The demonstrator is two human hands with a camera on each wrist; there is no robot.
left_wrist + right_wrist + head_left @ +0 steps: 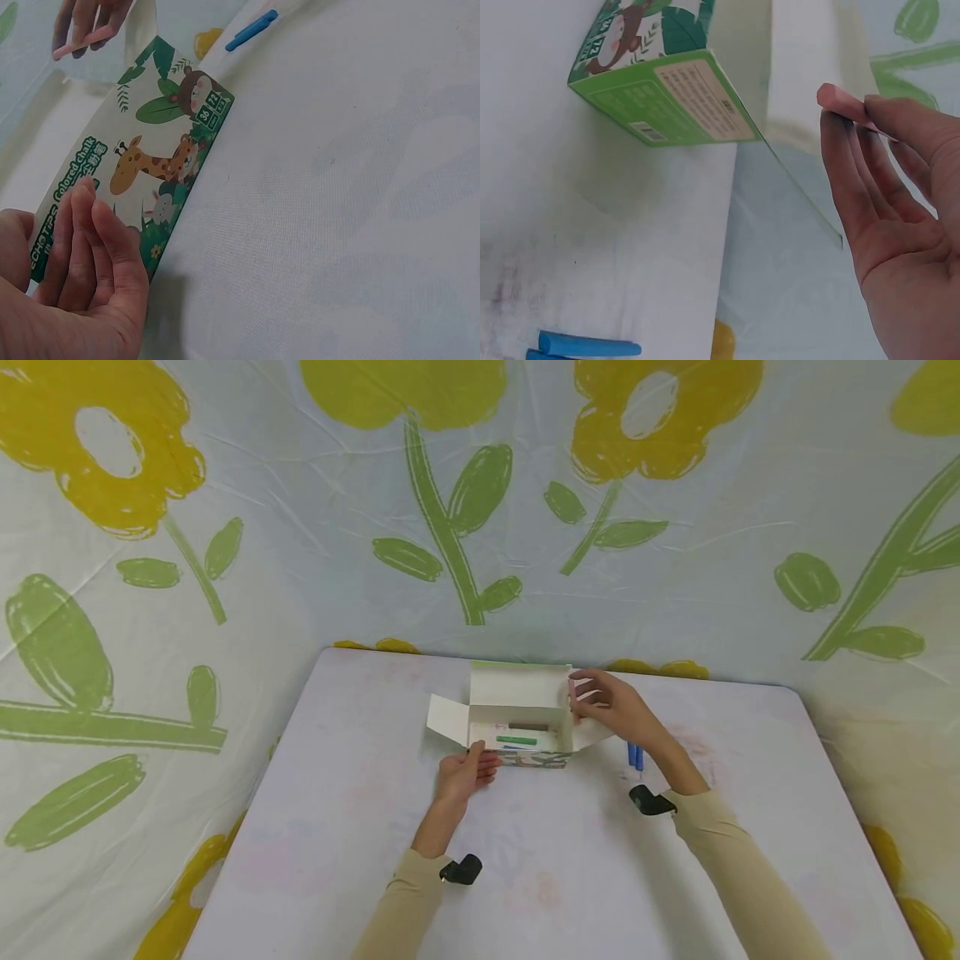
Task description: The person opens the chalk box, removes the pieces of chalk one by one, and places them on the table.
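- Left hand (461, 777), thumb at the rim and fingers gently bent along the outside, grips the front wall of a rectangular white-and-green cardboard box (534, 761) printed with cartoon animals and "Colored Chalk".
- I see that box standing between the two hands, with its white rear lid flap (520, 685) raised and its white left end flap (448, 720) and white right end flap (591, 735) spread outward.
- Inside, just beyond the left hand's fingertips, I make out a brown chalk stick (528, 727), a green chalk stick (517, 740) and, close behind the front wall, a partly hidden strip of blue (513, 747).
- Above the right end flap, the right hand (618, 706) is nearly closed, pinching a pink chalk stick (844, 103) between thumb and fingertips.
- Two blue chalk sticks (639, 758) lie side by side on the near side of the right hand, outside the box.
- Under both hands I have a smooth white tabletop (360, 760) with faint coloured smudges.
- Beyond them hangs a white fabric curtain (277, 485) with yellow flowers and green stems.
- Behind each hand I see a beige sleeve (412, 893) and a small black wrist camera (462, 869).
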